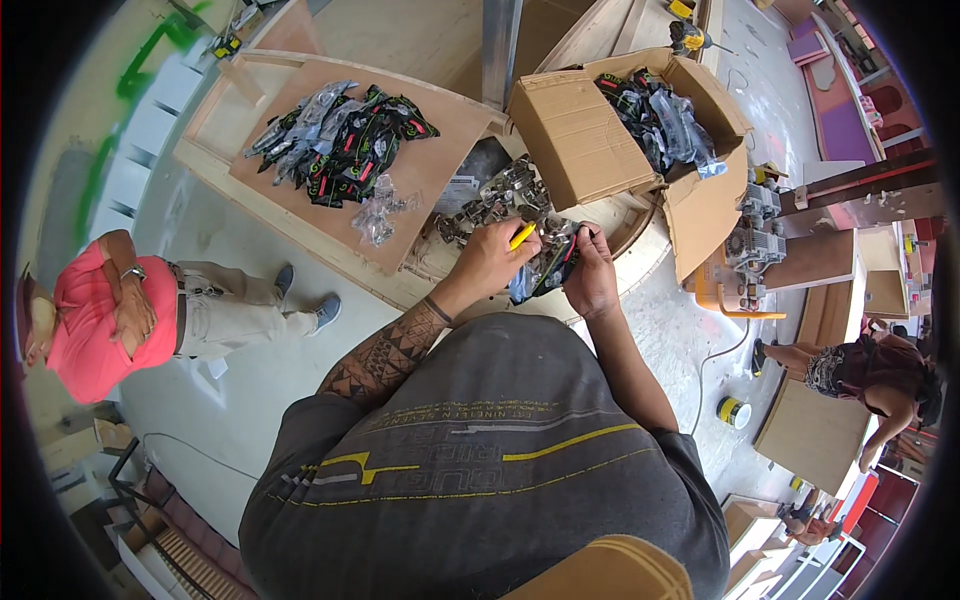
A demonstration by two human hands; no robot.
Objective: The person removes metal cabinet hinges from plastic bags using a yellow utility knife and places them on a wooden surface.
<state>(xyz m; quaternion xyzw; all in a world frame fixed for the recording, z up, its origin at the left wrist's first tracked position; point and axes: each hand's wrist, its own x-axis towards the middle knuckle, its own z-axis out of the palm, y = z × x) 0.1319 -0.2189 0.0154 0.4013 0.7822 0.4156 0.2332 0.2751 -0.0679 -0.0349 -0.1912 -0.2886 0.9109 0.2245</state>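
Note:
My left hand [490, 258] is closed around a slim yellow tool [522, 236], probably a utility knife; its tip is hidden. It sits against the left side of a black and clear plastic packet [550, 268]. My right hand [594, 278] pinches that packet by its right edge. Just beyond both hands lies a heap of loose metal fittings [505, 195] that look like cabinet hinges. What is inside the packet is hard to make out.
A pile of black packets [350, 150] covers part of a brown board on the left, with empty clear wrappers [382, 212] beside it. An open cardboard box [590, 140] of packets stands at right. One person [120, 310] stands left; another [860, 375] bends at far right.

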